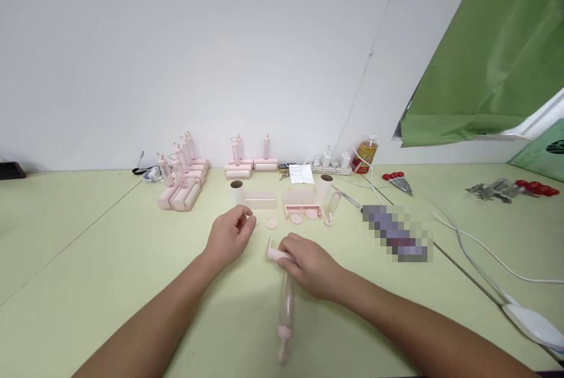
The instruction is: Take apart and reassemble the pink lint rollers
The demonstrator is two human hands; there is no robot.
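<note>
My right hand is wrapped round a pale pink piece with a short upright end, at the middle of the table. Below that hand lies a clear tube with a pink cap, its top end partly hidden. My left hand has its fingers curled over the table; whatever its fingertips hold, if anything, is hidden. Between and beyond the hands lie pink discs, an open pink tray part and translucent pink covers. A second capped clear tube leans at the right.
Two white rolls stand beyond the hands. Several pink assemblies with tubes sit at the left back. A power strip, bottle, paper, screwdriver and white cables lie at the back and right.
</note>
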